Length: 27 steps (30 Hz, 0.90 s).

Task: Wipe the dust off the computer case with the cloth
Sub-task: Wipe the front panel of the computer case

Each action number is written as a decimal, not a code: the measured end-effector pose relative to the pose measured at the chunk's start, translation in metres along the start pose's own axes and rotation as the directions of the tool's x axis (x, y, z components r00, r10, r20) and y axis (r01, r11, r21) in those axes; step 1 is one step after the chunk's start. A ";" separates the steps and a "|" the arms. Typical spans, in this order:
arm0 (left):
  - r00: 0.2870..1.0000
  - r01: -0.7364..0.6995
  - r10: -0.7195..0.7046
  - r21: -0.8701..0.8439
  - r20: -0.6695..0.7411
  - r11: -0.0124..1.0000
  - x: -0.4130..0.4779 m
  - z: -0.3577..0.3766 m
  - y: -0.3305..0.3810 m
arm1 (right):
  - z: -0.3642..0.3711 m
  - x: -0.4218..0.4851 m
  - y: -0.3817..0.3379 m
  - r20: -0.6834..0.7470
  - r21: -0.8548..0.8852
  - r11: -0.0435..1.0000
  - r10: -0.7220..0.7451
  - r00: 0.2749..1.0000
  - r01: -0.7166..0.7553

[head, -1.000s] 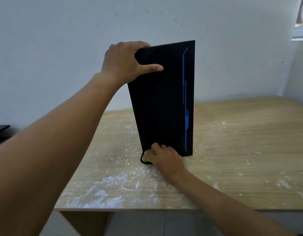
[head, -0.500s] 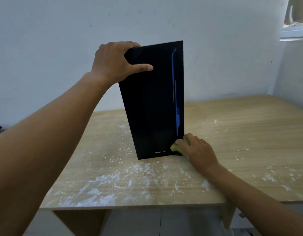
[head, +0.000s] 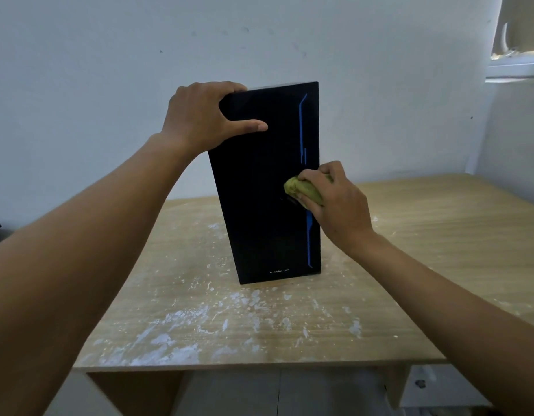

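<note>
A tall black computer case (head: 259,211) with a thin blue line down its right side stands upright on a wooden table (head: 425,250). My left hand (head: 199,115) grips the case's top left corner, fingers over the top and thumb across the front panel. My right hand (head: 337,202) holds a bunched yellow-green cloth (head: 301,190) and presses it against the front panel at mid height, near the blue line on the right edge.
White dust and smears cover the table in front of the case (head: 184,331) and to its left. A white wall stands close behind. A window sill (head: 515,67) shows at the top right. The table's front edge is near me.
My right hand slid the cloth from the bottom left of the front panel to the bottom right, then up the right side to mid height. My left hand kept its grip.
</note>
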<state>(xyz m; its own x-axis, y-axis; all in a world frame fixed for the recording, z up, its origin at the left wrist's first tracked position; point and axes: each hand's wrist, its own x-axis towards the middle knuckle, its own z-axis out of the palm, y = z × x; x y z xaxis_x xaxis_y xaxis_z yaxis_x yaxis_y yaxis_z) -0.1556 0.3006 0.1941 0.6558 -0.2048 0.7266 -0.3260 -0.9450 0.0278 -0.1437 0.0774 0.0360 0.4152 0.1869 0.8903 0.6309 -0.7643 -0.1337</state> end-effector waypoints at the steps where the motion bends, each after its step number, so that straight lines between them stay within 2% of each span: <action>1: 1.000 0.005 -0.005 -0.003 -0.001 1.000 0.000 0.000 0.000 | 0.000 -0.003 0.002 0.017 0.011 1.000 -0.001 1.000 0.001; 7: 1.000 0.009 -0.009 -0.004 -0.007 1.000 0.000 0.001 -0.001 | 0.013 -0.053 0.018 0.155 0.004 0.994 -0.105 0.982 0.106; 11: 1.000 0.003 -0.003 -0.006 -0.006 1.000 0.000 0.000 -0.001 | 0.030 -0.096 0.033 0.291 -0.089 0.982 -0.133 0.947 0.165; 15: 1.000 0.014 -0.014 -0.003 0.001 1.000 0.000 0.000 -0.001 | 0.040 -0.117 0.039 0.361 -0.165 0.959 -0.160 0.919 0.232; 21: 0.999 0.029 -0.029 -0.003 0.020 1.000 0.001 0.000 0.000 | 0.039 -0.118 0.039 0.338 -0.136 0.972 -0.137 0.931 0.192; 27: 0.999 0.019 -0.019 0.013 0.031 1.000 0.002 0.000 -0.001 | 0.031 -0.099 0.031 0.206 -0.083 0.994 -0.056 0.977 0.074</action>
<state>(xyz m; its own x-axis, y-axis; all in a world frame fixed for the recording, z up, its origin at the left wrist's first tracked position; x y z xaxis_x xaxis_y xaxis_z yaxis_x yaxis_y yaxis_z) -0.1540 0.3007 0.1951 0.6828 -0.1947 0.7042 -0.3051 -0.9518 0.0327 -0.1448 0.0545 -0.0700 0.5055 0.3525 0.7876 0.6035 -0.7968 -0.0307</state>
